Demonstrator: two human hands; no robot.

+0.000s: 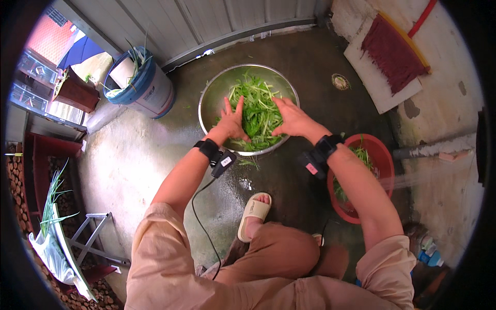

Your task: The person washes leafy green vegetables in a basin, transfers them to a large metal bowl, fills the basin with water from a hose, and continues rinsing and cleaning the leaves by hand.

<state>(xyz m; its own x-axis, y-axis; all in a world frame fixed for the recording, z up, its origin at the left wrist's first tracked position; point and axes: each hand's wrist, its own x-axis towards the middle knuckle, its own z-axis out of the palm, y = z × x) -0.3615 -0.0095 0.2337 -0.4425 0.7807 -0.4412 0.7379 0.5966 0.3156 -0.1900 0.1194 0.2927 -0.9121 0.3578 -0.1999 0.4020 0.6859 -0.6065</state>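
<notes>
A wide stainless steel bowl (217, 87) stands on the wet floor before me, with a heap of cut leafy greens (257, 104) in it. My left hand (231, 123) is over the left side of the heap, fingers spread. Across from it, my right hand (292, 116) reaches over the bowl's right rim, its thumb and fingers apart at the edge of the greens. Neither hand is closed around anything; how far the fingertips touch the leaves is hard to tell. Each wrist carries a black strapped device, and a cable hangs from the left one.
A red plastic basin (389, 170) with greens and running water stands at right. A floor drain (340, 82) lies near a maroon mop head (393, 52). A blue bucket (153, 93) holding scallions is at upper left. A folding table frame (95, 236) stands at lower left.
</notes>
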